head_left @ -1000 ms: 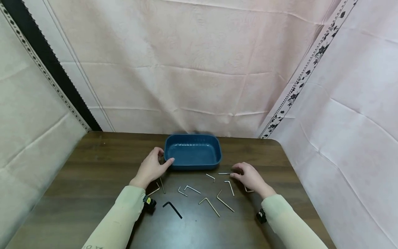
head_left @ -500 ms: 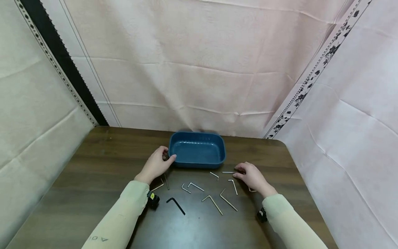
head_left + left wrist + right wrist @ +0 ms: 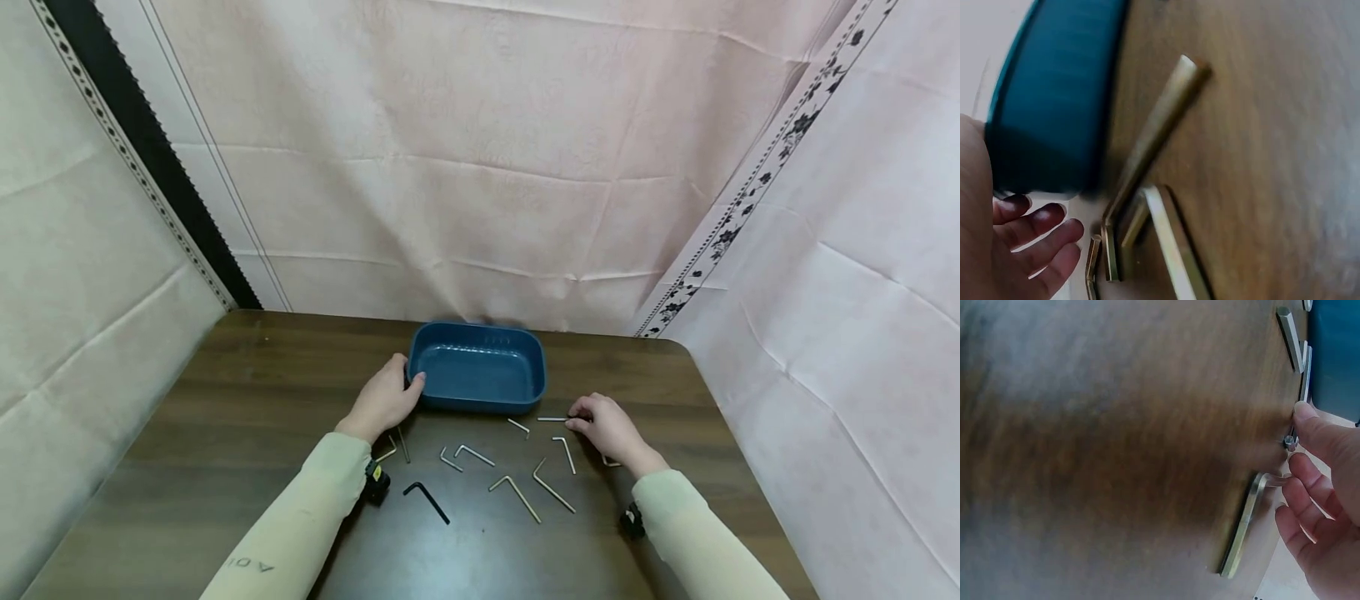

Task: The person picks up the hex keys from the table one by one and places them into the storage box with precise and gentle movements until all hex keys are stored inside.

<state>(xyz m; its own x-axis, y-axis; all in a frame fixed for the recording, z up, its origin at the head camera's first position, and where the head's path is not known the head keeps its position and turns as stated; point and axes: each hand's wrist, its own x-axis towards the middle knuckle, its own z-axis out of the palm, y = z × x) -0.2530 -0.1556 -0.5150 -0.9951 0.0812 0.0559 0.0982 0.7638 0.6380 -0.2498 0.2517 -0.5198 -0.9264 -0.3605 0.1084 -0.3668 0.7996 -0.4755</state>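
A dark blue rectangular tray stands at the back of the wooden table. My left hand grips its left end, thumb at the front left corner and fingers along the outer side. To the right of the tray, my right hand pinches a silver hex key lying on the table, between thumb and forefinger. The right wrist view shows that key running from the fingertips towards the tray. A brass-coloured hex key lies beside the other fingers, partly hidden under the right hand in the head view.
Several L-shaped hex keys lie scattered before the tray, among them a black hex key and a long brass one. Two more sit close by the left wrist, one being a bent key. Pale cloth hangs behind the table.
The head view has shifted slightly. My left hand has drawn closer against the tray's end, its fingers now less spread. The right hand stays at the same hex key; the other keys lie as before.
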